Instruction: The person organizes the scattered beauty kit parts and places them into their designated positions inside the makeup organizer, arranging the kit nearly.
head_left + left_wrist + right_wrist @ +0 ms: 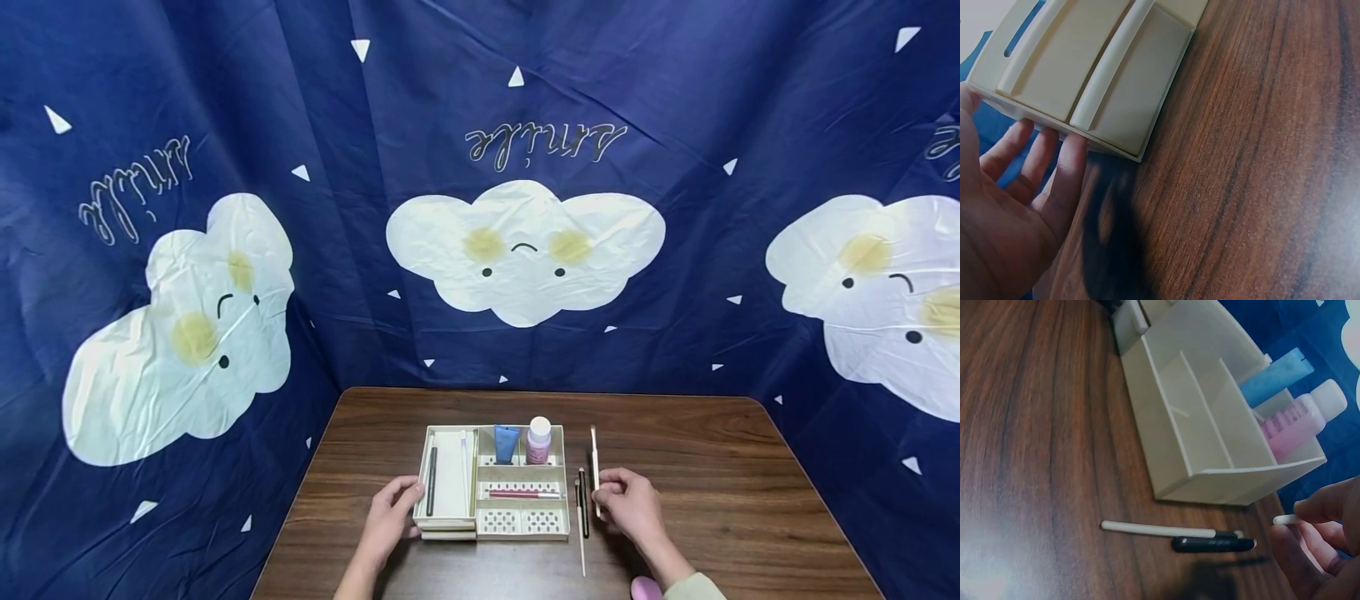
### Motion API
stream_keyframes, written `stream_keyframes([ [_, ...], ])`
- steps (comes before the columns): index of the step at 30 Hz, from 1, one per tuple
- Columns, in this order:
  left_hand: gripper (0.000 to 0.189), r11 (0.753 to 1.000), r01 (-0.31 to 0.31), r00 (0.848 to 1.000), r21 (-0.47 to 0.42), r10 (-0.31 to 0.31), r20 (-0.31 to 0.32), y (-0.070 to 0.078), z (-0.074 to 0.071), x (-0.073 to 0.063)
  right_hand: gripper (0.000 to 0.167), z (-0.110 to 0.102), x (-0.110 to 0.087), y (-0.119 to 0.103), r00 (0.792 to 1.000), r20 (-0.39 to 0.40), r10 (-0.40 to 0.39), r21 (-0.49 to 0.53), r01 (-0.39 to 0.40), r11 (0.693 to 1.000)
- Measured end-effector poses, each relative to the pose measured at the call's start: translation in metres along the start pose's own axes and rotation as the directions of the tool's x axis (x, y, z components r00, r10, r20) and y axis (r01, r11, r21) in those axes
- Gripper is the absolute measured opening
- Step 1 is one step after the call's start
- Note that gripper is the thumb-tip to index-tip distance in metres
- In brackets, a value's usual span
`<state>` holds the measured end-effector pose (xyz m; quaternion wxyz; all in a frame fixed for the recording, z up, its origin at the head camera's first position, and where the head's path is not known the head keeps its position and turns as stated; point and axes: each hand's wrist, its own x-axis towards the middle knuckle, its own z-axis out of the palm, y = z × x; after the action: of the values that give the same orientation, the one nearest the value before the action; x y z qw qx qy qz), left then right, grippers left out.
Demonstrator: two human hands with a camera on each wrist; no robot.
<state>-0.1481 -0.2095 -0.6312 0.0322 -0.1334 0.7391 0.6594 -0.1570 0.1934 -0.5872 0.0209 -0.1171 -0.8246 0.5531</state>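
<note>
My right hand [632, 503] pinches a slim white-handled makeup brush [595, 461] between thumb and fingers, its dark tip pointing away from me. In the right wrist view the brush's white end [1284, 519] sticks out past the fingertips. Beside it on the table lie another brush with a pale handle [581, 533] and a black pen-like stick [1213, 544]. My left hand [390, 512] rests its fingers against the left side of a cream desk organizer [1035, 115], near the two drawer fronts [1138, 81].
The organizer's top tray [447, 492] holds several slim sticks. Its back compartments hold a blue tube [506, 444] and a pink bottle with white cap [538, 442]. A dark red pen-like stick [517, 494] lies in the middle row. Something pink [645, 588] shows by the right sleeve.
</note>
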Motion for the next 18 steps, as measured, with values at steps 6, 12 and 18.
stream_keyframes([
  [6, 0.042, 1.0, -0.012, 1.0, -0.007, 0.012, -0.001, -0.001, -0.001, 0.003, 0.026, 0.0, -0.002, -0.014, 0.999, -0.004, -0.042, -0.016, 0.042, 0.999],
  [12, 0.042, 1.0, -0.014, 1.0, 0.01, 0.014, 0.003, 0.0, -0.001, 0.003, 0.026, 0.0, -0.005, -0.026, 0.998, 0.008, -0.054, 0.001, 0.054, 0.999],
  [18, 0.041, 1.0, -0.013, 1.0, 0.012, 0.013, 0.004, 0.001, -0.001, 0.001, 0.026, 0.002, -0.008, -0.036, 0.997, 0.009, -0.077, 0.009, 0.076, 0.997],
])
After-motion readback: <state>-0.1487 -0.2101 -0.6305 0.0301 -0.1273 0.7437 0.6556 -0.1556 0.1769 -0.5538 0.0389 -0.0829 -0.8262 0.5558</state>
